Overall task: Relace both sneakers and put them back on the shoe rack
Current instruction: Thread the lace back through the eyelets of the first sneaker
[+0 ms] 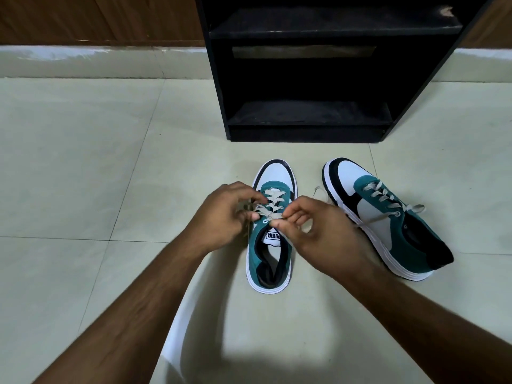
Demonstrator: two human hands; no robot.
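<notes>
Left sneaker (270,234) on floor (83,162) before rack (307,79), other sneaker (388,217) just beside. Left hand (224,214) & right hand (313,228) each pinched on soft, floppy lace (270,207); hold near ends, prob. slips easily.

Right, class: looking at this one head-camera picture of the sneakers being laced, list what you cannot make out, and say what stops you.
1. Head view: the lace ends of the near sneaker are covered by the left hand and right hand.
2. The shoe rack top is cut off by the frame's upper edge.
3. The rack's shelf interiors are too dark to see into.
4. The far side of the tilted sneaker faces away.
</notes>
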